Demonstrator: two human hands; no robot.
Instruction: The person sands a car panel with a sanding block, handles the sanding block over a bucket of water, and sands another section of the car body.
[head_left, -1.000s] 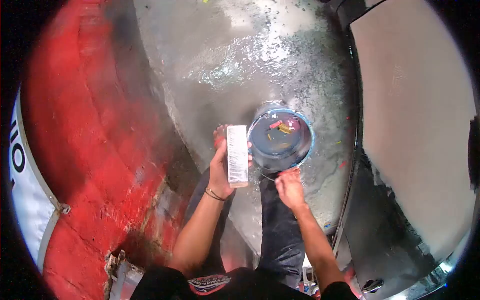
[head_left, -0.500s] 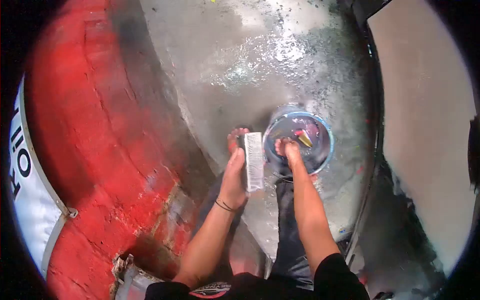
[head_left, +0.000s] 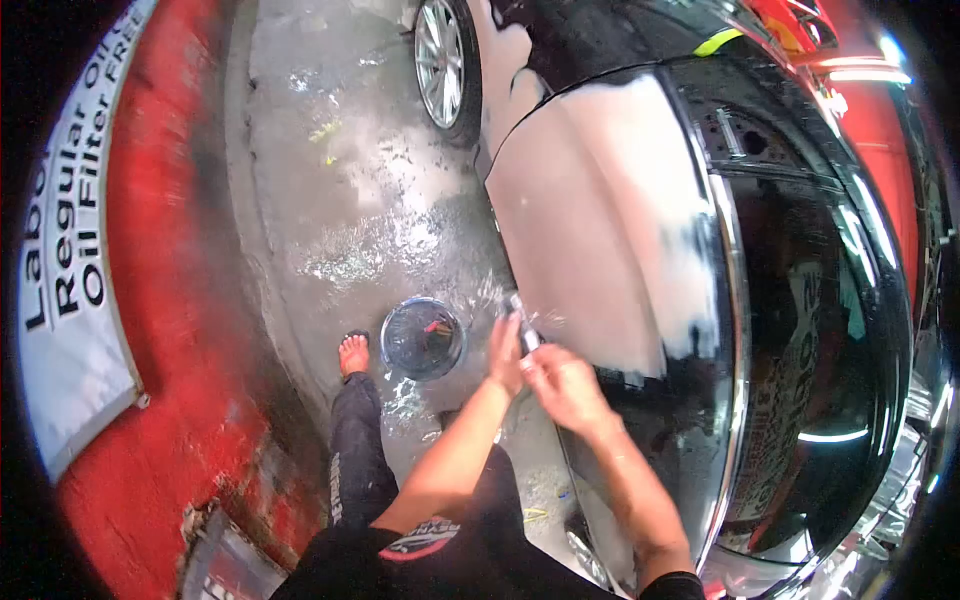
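My left hand (head_left: 507,352) is closed on a pale rectangular block (head_left: 529,338), seen almost edge-on and partly hidden by the fingers. My right hand (head_left: 570,388) is curled at the block's lower end, its fingertips close to or touching it; what they hold, if anything, is hidden. Both hands are in front of the car's door panel (head_left: 590,220), which has dull pinkish-grey and whitish patches. To the left of my hands, a round bucket of water (head_left: 400,345) stands on the floor with a small red and yellowish object (head_left: 438,327) in it.
The black car (head_left: 780,320) fills the right side, with its wheel (head_left: 441,65) farther ahead. Wet concrete floor (head_left: 350,190) runs alongside. A red wall or ledge (head_left: 180,300) and a printed banner (head_left: 80,330) stand at left. My foot (head_left: 353,354) is beside the bucket.
My right hand has come out of the bucket and met my left hand beside the car. The block has moved with my left hand towards the door. My view has swung right.
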